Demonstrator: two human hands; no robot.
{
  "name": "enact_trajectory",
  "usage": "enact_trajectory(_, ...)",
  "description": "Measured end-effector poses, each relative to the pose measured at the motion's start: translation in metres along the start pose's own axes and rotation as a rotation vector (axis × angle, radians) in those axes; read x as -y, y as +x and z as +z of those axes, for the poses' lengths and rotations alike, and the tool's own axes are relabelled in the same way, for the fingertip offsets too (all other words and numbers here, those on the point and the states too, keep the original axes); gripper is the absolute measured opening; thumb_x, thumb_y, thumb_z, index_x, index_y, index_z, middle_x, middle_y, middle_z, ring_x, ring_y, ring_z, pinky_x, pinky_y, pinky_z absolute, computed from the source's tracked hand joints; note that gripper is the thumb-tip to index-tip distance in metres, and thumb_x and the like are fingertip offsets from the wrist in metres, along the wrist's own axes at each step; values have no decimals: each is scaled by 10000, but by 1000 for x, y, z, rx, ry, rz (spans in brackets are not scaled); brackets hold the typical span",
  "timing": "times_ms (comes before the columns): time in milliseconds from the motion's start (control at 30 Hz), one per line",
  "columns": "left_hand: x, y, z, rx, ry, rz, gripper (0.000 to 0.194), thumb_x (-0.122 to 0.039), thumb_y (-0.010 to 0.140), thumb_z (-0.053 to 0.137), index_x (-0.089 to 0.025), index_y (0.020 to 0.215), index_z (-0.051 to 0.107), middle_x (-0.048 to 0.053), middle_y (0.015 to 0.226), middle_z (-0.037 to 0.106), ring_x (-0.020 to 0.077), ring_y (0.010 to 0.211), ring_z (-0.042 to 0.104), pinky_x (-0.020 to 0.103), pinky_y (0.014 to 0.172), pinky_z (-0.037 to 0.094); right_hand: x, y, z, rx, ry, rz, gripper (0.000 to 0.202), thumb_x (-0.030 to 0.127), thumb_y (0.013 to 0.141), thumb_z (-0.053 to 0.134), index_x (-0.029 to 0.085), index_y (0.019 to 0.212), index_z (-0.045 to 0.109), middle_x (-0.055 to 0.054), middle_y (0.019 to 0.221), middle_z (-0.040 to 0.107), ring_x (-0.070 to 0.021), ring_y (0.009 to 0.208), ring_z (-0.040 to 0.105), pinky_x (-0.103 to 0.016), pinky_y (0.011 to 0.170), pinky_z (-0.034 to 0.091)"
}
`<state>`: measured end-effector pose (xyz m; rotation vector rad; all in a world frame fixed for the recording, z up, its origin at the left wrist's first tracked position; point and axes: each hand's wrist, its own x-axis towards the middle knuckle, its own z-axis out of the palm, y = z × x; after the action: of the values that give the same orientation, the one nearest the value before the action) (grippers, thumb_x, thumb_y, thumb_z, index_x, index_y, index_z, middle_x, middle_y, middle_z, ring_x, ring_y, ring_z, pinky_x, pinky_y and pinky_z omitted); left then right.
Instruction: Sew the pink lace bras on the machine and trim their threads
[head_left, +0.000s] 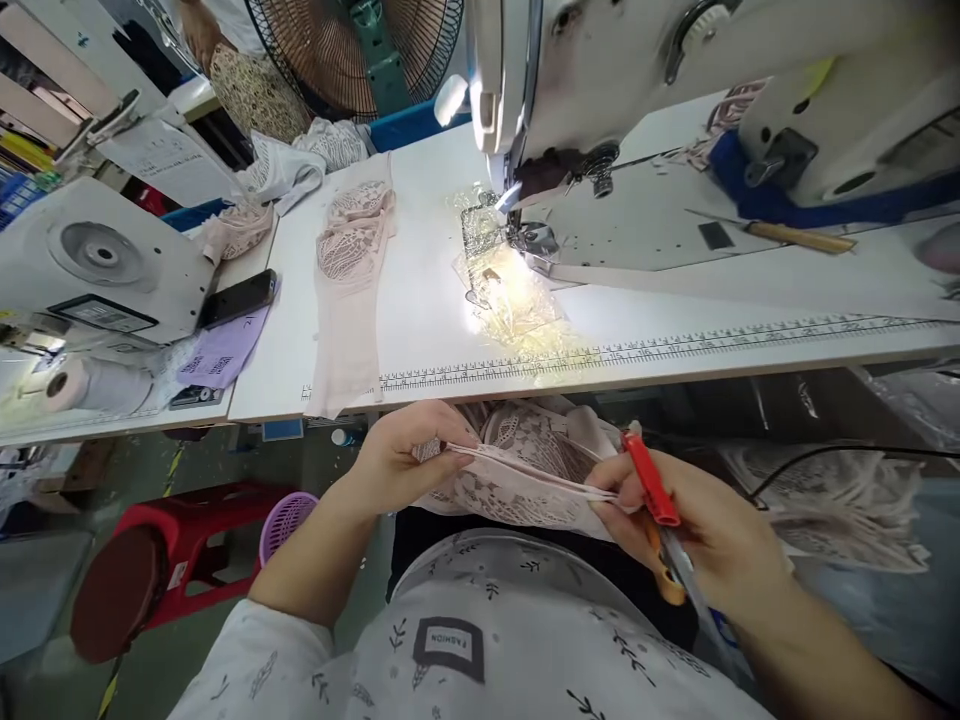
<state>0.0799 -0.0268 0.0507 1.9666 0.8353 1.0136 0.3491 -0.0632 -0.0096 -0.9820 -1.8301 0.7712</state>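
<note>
Between my two hands a pale pink lace garment (525, 485) is stretched over my lap, just below the table's front edge. My left hand (409, 455) pinches its edge at the left between thumb and fingers. On the right, my right hand (675, 515) pinches the same edge with thumb and index finger. Scissors with a red and orange handle (652, 478) also rest in my right hand, their blades pointing down toward my wrist. Another pink lace piece (349, 290) lies flat on the white table (420, 290), left of the lit sewing needle area.
A sewing machine (592, 90) stands over the table, with a tape ruler (675, 345) along the front edge. To the left are a second machine (112, 260), a phone (240, 298) and a red stool (187, 545). A fan (360, 50) and a person's hand (201, 35) appear behind.
</note>
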Motion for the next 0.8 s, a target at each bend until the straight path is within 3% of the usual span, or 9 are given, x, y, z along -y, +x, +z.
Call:
enact_trajectory(167,-3,-1,-2,20,79,71,135,-63,821,644,-177,895,655,46,787,640,123,740,623,214,629,527,-4,5,1,31,-45,-157,222,93,801,639,240,935,541,-22,799,634,-165,725,651,-292,623,549)
enact_trajectory(267,-3,-2,-3,4,101,74,110,-85,829,644,-179,886,652,44,773,638,125,727,623,217,626,532,-4,10,2,53,-67,-198,235,74,800,616,237,961,564,-28,787,646,-172,712,666,-283,598,554)
enact_trajectory(567,-1,-2,-4,-10,78,72,113,-81,820,651,-177,881,654,49,763,648,126,706,630,211,610,533,1,15,4,60,-56,-124,88,181,834,638,239,889,601,-32,759,667,-170,669,671,-269,561,559)
enact_trajectory(800,-3,-2,-10,69,30,16,86,-120,848,626,-188,881,667,59,778,668,140,728,651,236,648,557,0,13,4,74,-32,-167,255,61,820,564,267,969,567,4,704,664,-181,672,675,-305,560,551)
